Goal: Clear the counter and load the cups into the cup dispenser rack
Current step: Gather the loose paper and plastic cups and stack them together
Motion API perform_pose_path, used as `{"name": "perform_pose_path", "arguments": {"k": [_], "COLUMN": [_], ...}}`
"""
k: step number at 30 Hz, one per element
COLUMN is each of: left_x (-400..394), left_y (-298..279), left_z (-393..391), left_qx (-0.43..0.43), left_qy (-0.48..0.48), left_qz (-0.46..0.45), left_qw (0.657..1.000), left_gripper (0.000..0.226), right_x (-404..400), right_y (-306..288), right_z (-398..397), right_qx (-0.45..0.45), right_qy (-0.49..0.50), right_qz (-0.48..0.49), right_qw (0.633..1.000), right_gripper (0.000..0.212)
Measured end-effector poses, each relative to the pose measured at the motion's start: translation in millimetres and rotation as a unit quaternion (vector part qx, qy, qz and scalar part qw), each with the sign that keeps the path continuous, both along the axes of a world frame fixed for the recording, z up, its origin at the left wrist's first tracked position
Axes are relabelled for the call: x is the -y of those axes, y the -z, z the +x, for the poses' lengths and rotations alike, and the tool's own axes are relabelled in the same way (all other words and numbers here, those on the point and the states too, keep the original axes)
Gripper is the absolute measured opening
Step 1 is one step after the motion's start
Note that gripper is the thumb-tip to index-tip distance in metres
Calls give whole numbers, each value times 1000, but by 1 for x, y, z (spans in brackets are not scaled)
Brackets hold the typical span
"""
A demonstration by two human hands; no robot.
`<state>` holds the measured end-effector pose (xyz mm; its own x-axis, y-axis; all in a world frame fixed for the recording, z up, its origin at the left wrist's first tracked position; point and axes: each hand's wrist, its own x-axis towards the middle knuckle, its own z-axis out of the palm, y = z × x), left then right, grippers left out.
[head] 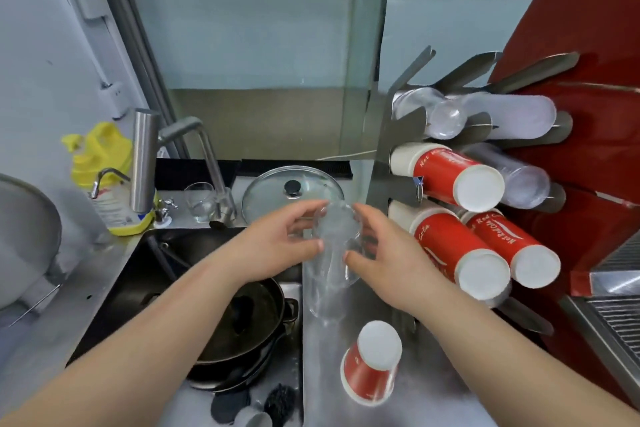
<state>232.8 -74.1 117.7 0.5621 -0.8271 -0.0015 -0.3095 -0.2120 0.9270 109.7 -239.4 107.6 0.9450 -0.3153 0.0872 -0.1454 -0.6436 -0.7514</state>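
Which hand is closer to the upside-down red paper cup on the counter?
Right. The right hand is above the red paper cup, on the clear cups; the left hand is farther left, over the sink.

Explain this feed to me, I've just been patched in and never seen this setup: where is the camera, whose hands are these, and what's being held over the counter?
There is no machine here. One wide-angle camera sits on a person's head and looks forward and down, so the two bare arms reaching in from the bottom are that person's own. The left hand and right hand together hold a stack of clear plastic cups, one hand on each side, above the steel counter. An upside-down red paper cup stands on the counter nearer the camera. To the right is the cup dispenser rack, already holding red paper cups and clear cups. To the left is a sink with a dark pan; behind the hands lies a glass pot lid.
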Motion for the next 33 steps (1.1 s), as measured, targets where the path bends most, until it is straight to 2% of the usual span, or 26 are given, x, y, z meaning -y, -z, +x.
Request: {"name": "perform_pose_path", "arguments": {"k": [9,15,20,30,33], "left_x": [14,21,23,23,21], "left_y": [66,97,120,144,148], "left_z": [15,21,24,27,28], "left_qx": [-54,-45,-53,-67,-73], "left_qy": [-17,-5,-8,-18,-28], "left_qz": [18,65,75,64,69], "left_qw": [998,997,996,996,995], "left_gripper": [57,58,55,57,61], "right_x": [6,10,11,12,14], "right_y": [43,68,84,91,93], "right_z": [16,27,33,36,36], "right_qx": [-71,-160,-199,-207,-208], "right_qy": [6,11,10,-7,-8], "right_qz": [-25,-44,-65,-67,-58], "right_qw": [997,986,978,976,976], "right_gripper": [62,75,77,67,70]}}
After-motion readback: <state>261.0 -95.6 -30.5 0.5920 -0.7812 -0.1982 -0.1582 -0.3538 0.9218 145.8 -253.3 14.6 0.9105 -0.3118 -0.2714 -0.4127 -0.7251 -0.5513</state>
